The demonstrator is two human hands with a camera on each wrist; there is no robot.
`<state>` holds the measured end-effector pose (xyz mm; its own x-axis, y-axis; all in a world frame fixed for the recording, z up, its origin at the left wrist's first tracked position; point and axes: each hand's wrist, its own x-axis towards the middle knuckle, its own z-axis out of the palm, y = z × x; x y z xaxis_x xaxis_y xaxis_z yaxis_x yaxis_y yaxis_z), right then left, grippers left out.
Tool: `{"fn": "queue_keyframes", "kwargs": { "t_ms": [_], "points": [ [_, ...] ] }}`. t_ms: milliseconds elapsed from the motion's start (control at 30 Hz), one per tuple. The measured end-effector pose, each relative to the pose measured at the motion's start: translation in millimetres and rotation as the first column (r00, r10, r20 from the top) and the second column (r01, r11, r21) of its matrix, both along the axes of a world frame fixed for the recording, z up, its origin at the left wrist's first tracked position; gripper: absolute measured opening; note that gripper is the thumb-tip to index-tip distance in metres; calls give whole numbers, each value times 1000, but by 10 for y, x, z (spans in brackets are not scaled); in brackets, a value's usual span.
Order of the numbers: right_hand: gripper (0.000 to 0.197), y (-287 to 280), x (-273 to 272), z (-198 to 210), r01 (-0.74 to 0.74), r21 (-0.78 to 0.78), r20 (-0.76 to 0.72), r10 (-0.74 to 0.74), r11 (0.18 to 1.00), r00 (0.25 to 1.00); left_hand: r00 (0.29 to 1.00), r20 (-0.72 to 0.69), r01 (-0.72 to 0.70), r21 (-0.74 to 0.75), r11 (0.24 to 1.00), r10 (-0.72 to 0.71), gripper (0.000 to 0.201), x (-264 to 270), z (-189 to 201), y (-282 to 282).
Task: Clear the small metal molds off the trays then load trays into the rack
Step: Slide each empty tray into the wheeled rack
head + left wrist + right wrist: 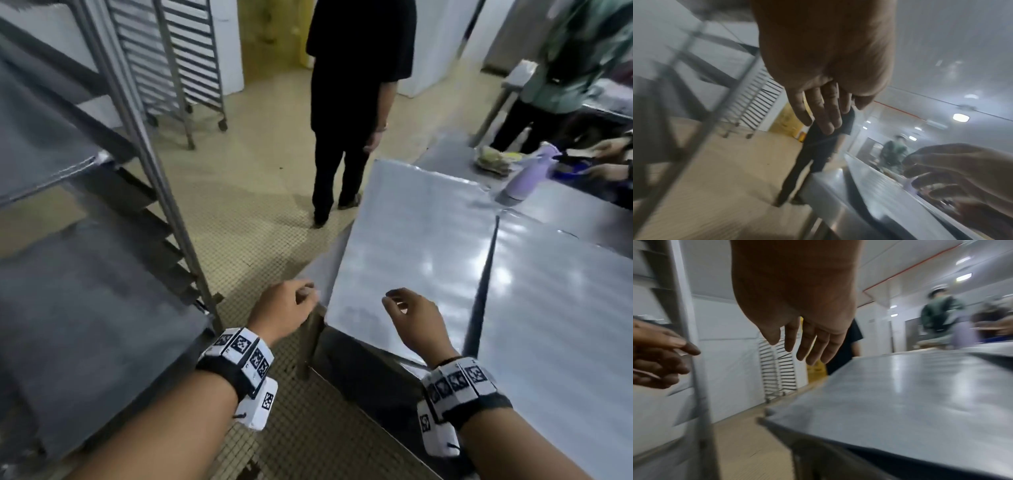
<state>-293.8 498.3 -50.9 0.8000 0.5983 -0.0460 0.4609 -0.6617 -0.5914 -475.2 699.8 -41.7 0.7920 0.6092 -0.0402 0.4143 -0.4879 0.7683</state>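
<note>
On the left stands the rack [144, 164], with gray trays [85, 308] already resting on its rails. Just right of its upright, the left hand [284, 308] hangs above the floor beside the near corner of a tray [411, 246] that lies on the steel table [565, 291]; its fingers are loose and hold nothing. The right hand [414, 318] hovers over that tray's near edge, fingers relaxed and slightly bent, also holding nothing. The tray's surface is bare. Behind it a person in black [356, 102] stands on the tiled floor, and a lilac bottle [527, 174] stands further right.
</note>
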Motion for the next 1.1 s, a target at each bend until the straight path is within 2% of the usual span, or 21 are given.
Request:
{"fn": "queue_keyframes", "kwargs": {
  "t_ms": [167,267,433,500,567,600,667,733,867,933,1100],
  "points": [
    [28,-1384,539,-42,235,-64,-60,-238,970,969,971,-65,225,-86,971,-231,33,965,-16,-979],
    [33,-2126,800,-90,317,-85,-79,-323,945,943,948,-124,278,-123,953,-292,41,1450,-98,-1566],
    [36,-3127,1174,-253,417,-118,-130,-431,901,893,906,-258,284,-217,934,-335,70,2047,-289,-2320],
    [38,-3445,1270,-313,444,-158,-136,-465,882,875,892,-287,285,-243,927,-350,63,2178,-336,-2518],
    [38,-3730,1330,-373,494,-170,-144,-517,853,844,888,-290,294,-237,926,-356,33,2247,-364,-2658],
    [38,-3865,1352,-394,524,-170,-147,-547,835,824,891,-280,300,-232,925,-358,32,2287,-402,-2701],
    [39,-4134,1378,-417,591,-180,-143,-615,787,775,900,-281,270,-236,933,-332,43,2359,-469,-2767],
    [42,-4414,1401,-440,654,-216,-106,-683,725,722,922,-270,222,-216,951,-277,45,2437,-518,-2829],
    [65,-4870,1367,-470,722,-313,-31,-767,617,641,949,-252,155,-148,977,-189,44,2546,-536,-2982],
    [73,-4996,1367,-499,738,-303,-56,-784,603,618,963,-230,112,-140,984,-142,46,2598,-594,-3021],
    [84,-5114,1432,-497,761,-133,-257,-764,635,592,990,-121,58,-138,989,-75,52,2584,-656,-3099]
  ]
}}
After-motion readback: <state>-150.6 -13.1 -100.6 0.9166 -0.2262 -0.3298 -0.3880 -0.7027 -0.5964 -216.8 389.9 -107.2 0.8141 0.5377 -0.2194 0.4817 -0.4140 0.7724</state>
